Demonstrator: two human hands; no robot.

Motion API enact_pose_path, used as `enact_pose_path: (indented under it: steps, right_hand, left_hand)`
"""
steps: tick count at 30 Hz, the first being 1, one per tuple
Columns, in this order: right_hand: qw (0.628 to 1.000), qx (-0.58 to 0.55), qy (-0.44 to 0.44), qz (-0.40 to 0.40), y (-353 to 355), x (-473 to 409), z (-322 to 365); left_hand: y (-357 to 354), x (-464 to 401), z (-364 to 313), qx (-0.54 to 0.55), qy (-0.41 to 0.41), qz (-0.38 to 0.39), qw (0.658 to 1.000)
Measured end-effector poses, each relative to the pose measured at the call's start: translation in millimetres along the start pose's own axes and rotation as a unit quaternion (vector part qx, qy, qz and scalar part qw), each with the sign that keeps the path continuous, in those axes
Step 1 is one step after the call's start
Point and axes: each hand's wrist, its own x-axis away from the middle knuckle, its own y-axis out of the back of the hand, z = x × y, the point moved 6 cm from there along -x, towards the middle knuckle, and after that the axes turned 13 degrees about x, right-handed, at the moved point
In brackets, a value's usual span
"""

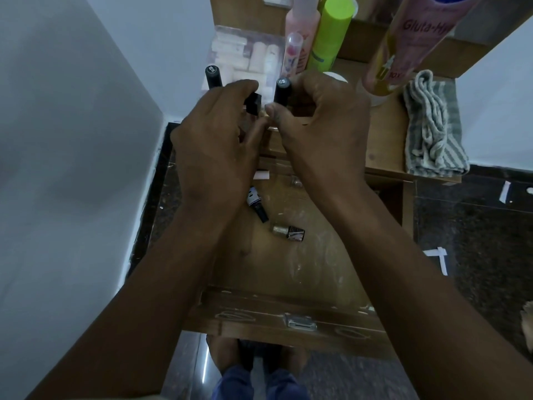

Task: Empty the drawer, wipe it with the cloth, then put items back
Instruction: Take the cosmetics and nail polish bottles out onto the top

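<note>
The drawer [277, 272] stands pulled out under the wooden top [383, 134], its scuffed bottom showing between the two forearms. In it lie two small bottles: a dark one [257, 204] with a black cap, tilted, and just below it a silver-capped one [289, 232] on its side. A third small item [296, 181] near the back of the drawer is too dim to tell, and a white slip [261, 175] lies beside it. A metal handle [300, 323] sits on the drawer front.

Above the drawer's back edge, the left hand [213, 151] curls its fingers round a black square-ended piece [253, 103]. The right hand [320, 131] pinches a black tube [282, 92] with a grey labelled end, thumb and fingers closed on it. Another black tube [212, 77] stands upright on the top, just left of the left hand.

The striped cloth [432, 128] lies bunched on the right end of the top, apart from both hands. Behind the hands stand a clear box [245, 53] of pale sticks, a pink bottle [301, 30], a small clear-capped tube [292, 54], a green can [331, 33] and a large pink-and-yellow bottle [409, 44].
</note>
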Motion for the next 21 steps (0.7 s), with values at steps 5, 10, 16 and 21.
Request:
enact_pose_path:
  steps: [5,10,16,21]
  right_hand:
    - [0.999,0.002,-0.019,0.028,-5.2,5.8,-8.3]
    - [1.0,-0.004,-0.013,0.018,-5.0,6.2,-5.2]
    - [1.0,-0.012,-0.01,0.024,-11.2,9.3,-9.0]
    - [0.999,-0.013,-0.016,0.027,-14.3,7.6,-10.5]
  left_hand:
    - [-3.0,5.3,1.1,-0.008,-0.013,-0.002,1.0]
    - [-5.1,1.9,1.4,-0.009,-0.02,-0.02,1.0]
    - [-4.9,4.1,4.0,-0.002,-0.008,-0.027,1.0]
    - [-3.1,5.5,2.3,0.008,-0.018,-0.032,0.999]
